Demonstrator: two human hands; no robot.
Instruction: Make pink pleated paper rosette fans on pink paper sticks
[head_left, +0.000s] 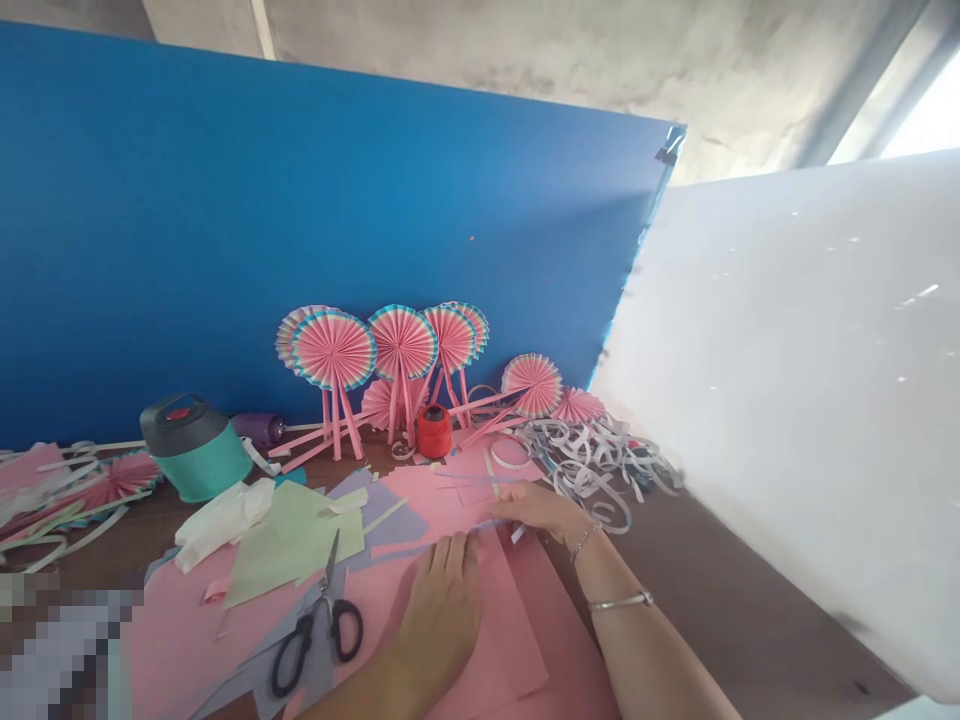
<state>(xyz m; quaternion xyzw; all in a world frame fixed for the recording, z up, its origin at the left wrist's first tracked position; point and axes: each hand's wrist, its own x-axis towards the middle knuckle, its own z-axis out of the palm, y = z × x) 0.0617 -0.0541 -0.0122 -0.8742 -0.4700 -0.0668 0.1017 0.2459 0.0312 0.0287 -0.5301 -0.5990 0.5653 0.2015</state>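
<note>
My left hand (442, 605) lies flat, fingers stretched forward, pressing on a pink paper sheet (510, 640). Just beyond its fingertips, my right hand (536, 508) has its fingers pinched at the sheet's far edge. A narrow pale paper strip (517, 534) shows under that hand, apparently held in its fingers; the grip itself is partly hidden. To the left of my left hand, scissors (324, 610) with black handles rest on the papers, blades slightly apart and pointing away. Green paper (281, 545) and lavender paper (390, 510) overlap around them.
Pleated pink paper fans (332, 347) lean against a blue board (225, 200). A red container (433, 432), a teal container with a dark lid (199, 455) and a purple object (259, 430) stand before it. Curled paper strips (600, 455) pile up beside a white panel (810, 400).
</note>
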